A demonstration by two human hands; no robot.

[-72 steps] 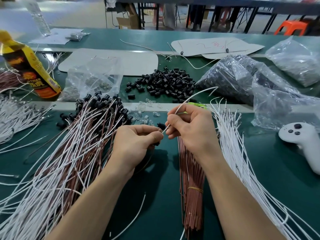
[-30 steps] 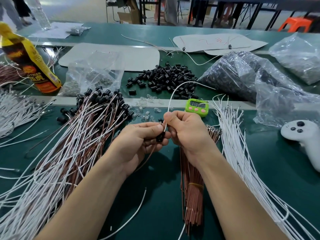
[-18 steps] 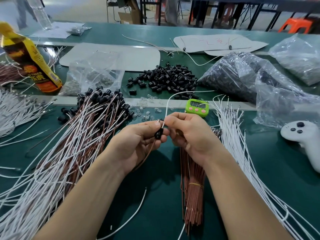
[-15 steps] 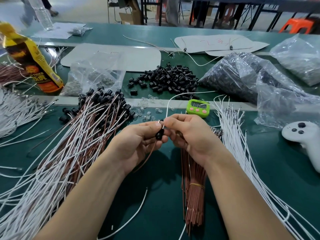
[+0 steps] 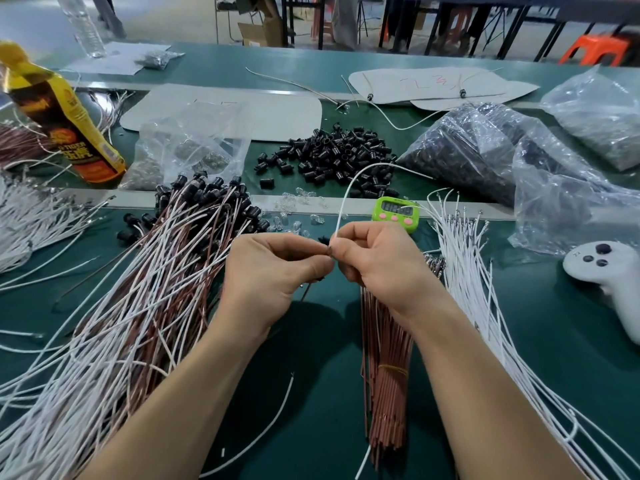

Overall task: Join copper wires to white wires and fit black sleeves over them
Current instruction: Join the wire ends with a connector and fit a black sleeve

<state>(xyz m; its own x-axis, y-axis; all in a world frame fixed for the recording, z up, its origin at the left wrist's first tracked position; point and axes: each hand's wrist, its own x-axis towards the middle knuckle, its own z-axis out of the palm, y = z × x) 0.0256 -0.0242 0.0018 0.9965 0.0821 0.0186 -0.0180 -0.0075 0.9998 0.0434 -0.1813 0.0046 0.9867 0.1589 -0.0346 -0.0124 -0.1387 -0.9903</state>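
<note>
Thin white wire (image 5: 343,202), tall rightward-bending arc

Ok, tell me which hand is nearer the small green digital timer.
Right. The right hand, pinching a thin white wire, sits just in front of the green timer, slightly to its left; the left hand, pinching a thin copper wire, lies farther left.

Bright, even overhead light, diffuse. Soft shadows on green table (image 5: 540,341), lower centre. Specular glare on plastic bags (image 5: 561,188), right. Centre sharp, white wire (image 5: 343,202) crisp. Yellow bottle (image 5: 65,133), upper left, slightly smeared. Wide-angle bowing toward frame edges.
</note>
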